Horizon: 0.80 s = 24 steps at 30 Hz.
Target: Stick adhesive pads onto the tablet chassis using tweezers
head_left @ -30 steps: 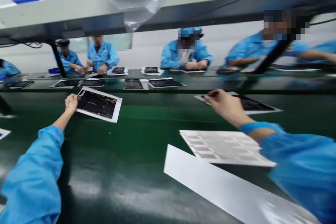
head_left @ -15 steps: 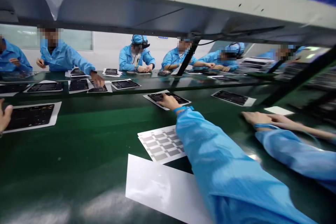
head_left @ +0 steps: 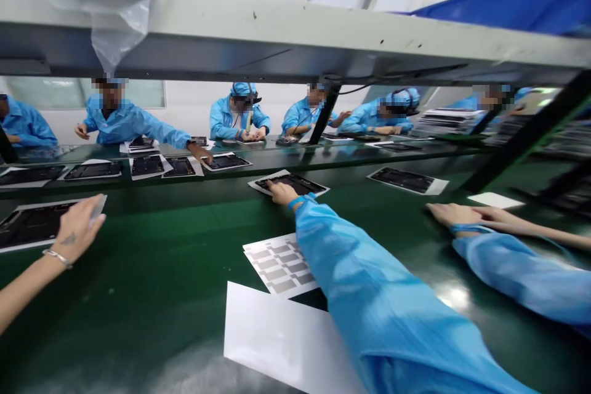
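Note:
My right hand [head_left: 281, 192], in a blue sleeve, reaches far forward. Its fingers lie stretched on the near edge of a black panel on a white backing sheet [head_left: 295, 184]. My left hand [head_left: 77, 228], with a bracelet at the wrist and a bare forearm, has its fingers extended and resting on the right corner of another black panel on a white sheet [head_left: 32, 225]. Both panels lie on the green conveyor belt [head_left: 152, 258]. Close in front of me lie a sheet of grey labels [head_left: 277, 265] and a plain white sheet [head_left: 277, 338].
A co-worker's hands [head_left: 455, 214] rest on the belt at my right. A third panel [head_left: 406, 180] and a small white sheet [head_left: 496, 199] lie beyond. A shelf beam [head_left: 295, 43] runs overhead. Several people in blue coats work at the far table with more panels.
The view swung right. My right hand stayed on its panel, stretched further out. My left hand went almost out of view, then returned beside the left panel, its forearm now bare.

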Each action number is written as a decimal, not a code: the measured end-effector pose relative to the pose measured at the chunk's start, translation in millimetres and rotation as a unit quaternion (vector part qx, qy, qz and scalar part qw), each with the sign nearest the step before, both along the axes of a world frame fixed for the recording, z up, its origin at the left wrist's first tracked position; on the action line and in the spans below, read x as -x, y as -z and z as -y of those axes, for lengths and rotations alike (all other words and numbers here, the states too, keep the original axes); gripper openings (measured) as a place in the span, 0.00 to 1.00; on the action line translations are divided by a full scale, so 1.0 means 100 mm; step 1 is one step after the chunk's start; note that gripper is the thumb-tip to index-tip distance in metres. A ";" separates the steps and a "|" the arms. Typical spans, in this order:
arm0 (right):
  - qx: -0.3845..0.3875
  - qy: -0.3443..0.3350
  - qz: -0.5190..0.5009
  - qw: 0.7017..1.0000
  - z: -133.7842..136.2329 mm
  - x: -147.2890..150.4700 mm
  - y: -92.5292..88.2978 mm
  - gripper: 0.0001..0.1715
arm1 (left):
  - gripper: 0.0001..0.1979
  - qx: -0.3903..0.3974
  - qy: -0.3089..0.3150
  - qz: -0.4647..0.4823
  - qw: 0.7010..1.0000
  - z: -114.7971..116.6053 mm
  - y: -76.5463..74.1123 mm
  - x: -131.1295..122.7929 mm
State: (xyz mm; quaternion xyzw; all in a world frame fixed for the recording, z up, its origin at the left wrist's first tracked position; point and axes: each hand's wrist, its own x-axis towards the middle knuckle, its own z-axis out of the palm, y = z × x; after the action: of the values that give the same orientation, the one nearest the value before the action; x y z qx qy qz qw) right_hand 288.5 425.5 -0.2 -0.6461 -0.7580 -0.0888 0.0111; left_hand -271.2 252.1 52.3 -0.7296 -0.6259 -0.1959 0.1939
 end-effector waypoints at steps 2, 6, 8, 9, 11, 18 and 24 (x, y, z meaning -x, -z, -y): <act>-0.018 -0.002 -0.025 1.000 0.12 0.17 -0.10 0.21 | 0.27 0.010 0.052 -0.025 0.998 -0.02 0.07 -0.27; -0.026 -0.060 -0.076 0.995 0.53 0.60 -0.37 0.18 | 0.23 0.035 0.176 -0.117 0.977 0.03 0.15 -1.00; -0.016 -0.113 -0.102 0.988 0.89 0.87 -0.51 0.22 | 0.26 0.034 0.216 -0.156 0.963 0.12 0.12 -1.41; -0.008 -0.144 -0.116 0.983 1.10 1.01 -0.57 0.25 | 0.30 0.029 0.226 -0.171 0.959 0.18 0.08 -1.59; 0.014 -0.200 -0.145 0.969 1.60 1.27 -0.68 0.26 | 0.30 0.019 0.221 -0.199 0.955 0.36 -0.03 -1.85; -0.074 -0.295 -0.402 0.863 3.31 1.33 -1.16 0.12 | 0.14 0.049 0.280 -0.311 0.907 1.70 -0.50 -1.79; -0.193 -0.147 -0.542 0.805 3.97 0.56 -1.19 0.08 | 0.21 0.007 0.384 -0.270 0.883 2.97 -0.11 -1.31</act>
State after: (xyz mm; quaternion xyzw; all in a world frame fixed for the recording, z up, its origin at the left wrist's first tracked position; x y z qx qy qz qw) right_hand 232.8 28.3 118.3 -0.4548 -0.6817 0.1341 0.5571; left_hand -140.2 -44.6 63.2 -0.9388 -0.2216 -0.0461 0.2595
